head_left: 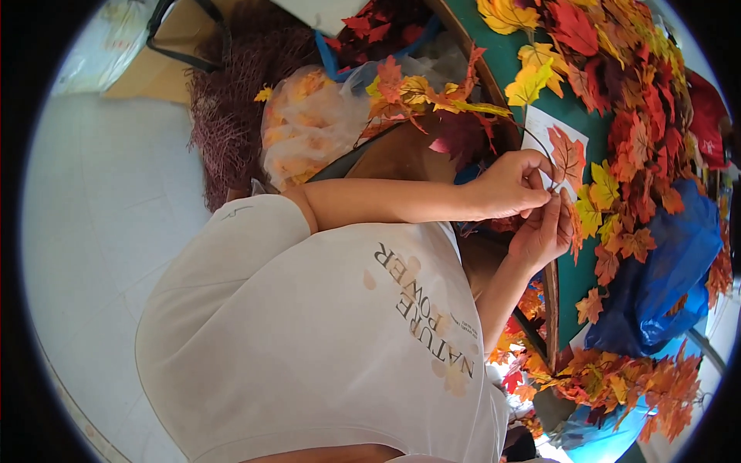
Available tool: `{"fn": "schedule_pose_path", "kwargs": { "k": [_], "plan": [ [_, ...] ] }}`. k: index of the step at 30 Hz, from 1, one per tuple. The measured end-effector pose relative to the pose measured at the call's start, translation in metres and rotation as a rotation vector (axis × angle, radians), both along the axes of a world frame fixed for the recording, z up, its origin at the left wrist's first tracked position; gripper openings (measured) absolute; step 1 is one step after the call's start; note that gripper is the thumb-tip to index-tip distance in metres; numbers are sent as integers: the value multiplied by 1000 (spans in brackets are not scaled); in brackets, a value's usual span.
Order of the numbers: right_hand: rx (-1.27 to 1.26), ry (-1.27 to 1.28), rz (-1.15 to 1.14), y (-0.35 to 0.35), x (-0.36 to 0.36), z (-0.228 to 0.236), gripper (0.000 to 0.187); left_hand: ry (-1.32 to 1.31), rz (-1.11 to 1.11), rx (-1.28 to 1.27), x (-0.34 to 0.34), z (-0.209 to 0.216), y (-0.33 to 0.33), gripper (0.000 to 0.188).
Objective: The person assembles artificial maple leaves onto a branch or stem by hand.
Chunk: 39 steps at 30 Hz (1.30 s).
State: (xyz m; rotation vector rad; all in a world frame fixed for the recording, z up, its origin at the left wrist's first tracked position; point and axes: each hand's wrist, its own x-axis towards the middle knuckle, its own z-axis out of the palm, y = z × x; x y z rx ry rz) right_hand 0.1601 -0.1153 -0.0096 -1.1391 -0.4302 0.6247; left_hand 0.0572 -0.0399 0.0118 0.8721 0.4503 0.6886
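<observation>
My left hand (505, 185) is closed in a pinch on the thin dark stem of an artificial maple leaf garland (417, 91). That stem curves up and away to a strand of red, orange and yellow leaves. Fingertips of my right hand (543, 238) meet the left ones at the same stem, also pinched. An orange-red maple leaf (569, 157) stands just beyond the fingertips, over a white printed paper (540, 123). Another orange leaf (576, 228) shows behind my right fingers. The exact join between the fingertips is too small to make out.
A green-topped table (494, 35) with a wooden edge carries heaped leaf garlands (637, 147) and a blue plastic bag (656, 270). Beside it are a translucent bag of orange leaves (309, 116), purple-brown twiggy material (224, 116) and a cardboard box (154, 73). More leaves hang lower right.
</observation>
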Motion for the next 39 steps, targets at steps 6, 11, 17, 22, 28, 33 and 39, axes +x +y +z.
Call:
{"fn": "schedule_pose_path", "kwargs": {
  "k": [6,11,17,22,28,33,39],
  "plan": [
    [38,-1,-1,-6,5,4,16,17,-40,39,1,-2,-3,21],
    [90,24,44,-7,-1,6,15,-11,-38,18,2,-5,-4,22],
    [208,391,144,-1,-2,-6,15,-75,-2,-76,0,-5,0,22],
    [207,433,97,-1,-8,4,13,-74,-14,-59,-1,3,0,22],
    [223,509,68,-5,-7,5,12,-58,-49,-42,1,5,-2,21],
    [236,546,65,-6,-6,5,12,-24,-48,-8,3,4,-4,20],
    [250,554,64,-5,-6,3,12,6,-48,38,5,3,-3,21]
  ]
}}
